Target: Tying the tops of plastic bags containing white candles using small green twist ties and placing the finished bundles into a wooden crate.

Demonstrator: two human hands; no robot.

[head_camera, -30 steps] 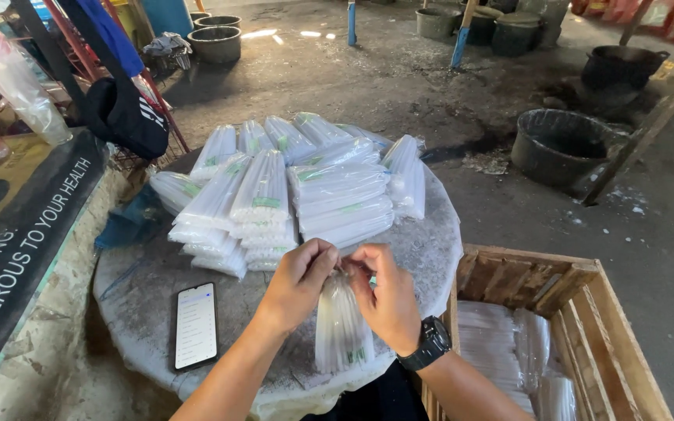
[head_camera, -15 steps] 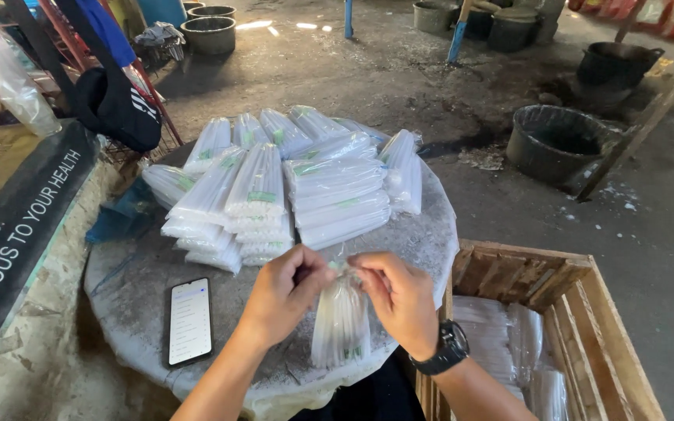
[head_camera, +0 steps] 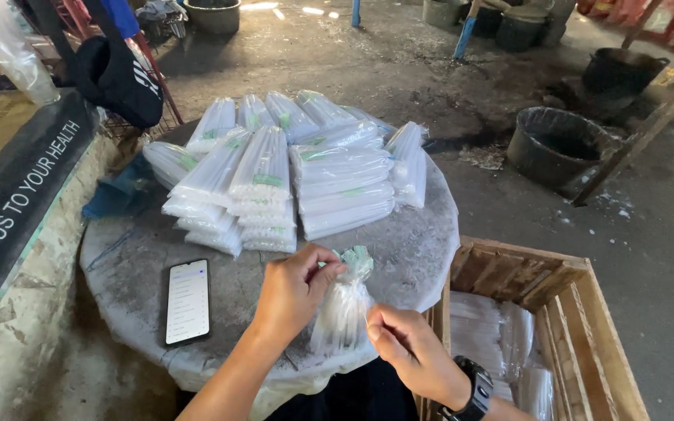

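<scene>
Head view: left hand pinches the bag neck at the table's 6 o'clock edge; right hand pinches beside it. Keep the neck gathered tightly.

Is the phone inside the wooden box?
No, the phone lies flat on the round table, left of the hands, while the wooden box holds only clear bags.

A second ago both our hands were cupped close together over the top of the clear packet. Now they have parted: our left hand pinches the gathered neck, while our right hand has dropped nearer and to the right, its fingertips just beside the packet's lower side.
</scene>
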